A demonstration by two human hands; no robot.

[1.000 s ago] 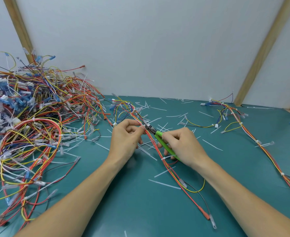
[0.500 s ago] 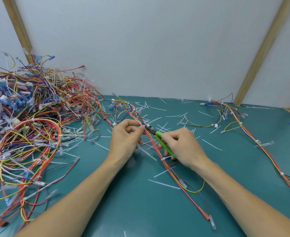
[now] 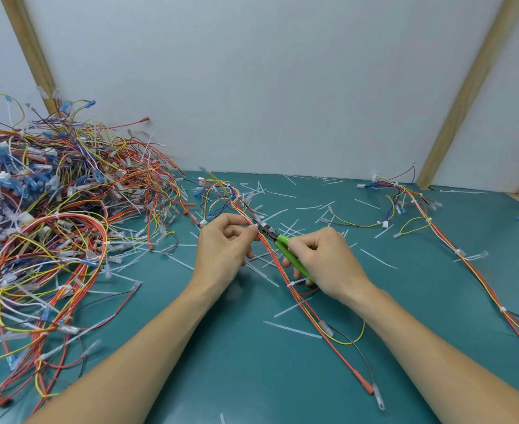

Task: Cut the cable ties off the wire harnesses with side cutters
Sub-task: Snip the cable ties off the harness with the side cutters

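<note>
A wire harness [image 3: 305, 312] of red, orange and yellow wires runs diagonally across the middle of the green table [image 3: 252, 368]. My left hand [image 3: 224, 249] pinches the harness between thumb and fingers. My right hand [image 3: 325, 261] grips the green handles of the side cutters [image 3: 279, 241]. The cutter jaws sit at the harness right beside my left fingertips. A white cable tie [image 3: 295, 283] wraps the harness just below my right hand.
A big tangled pile of harnesses [image 3: 50, 228] fills the left side. Another harness [image 3: 454, 249] lies stretched along the right. Several cut white tie pieces [image 3: 291, 328] lie scattered over the table. A white wall with wooden battens [image 3: 463, 90] stands behind.
</note>
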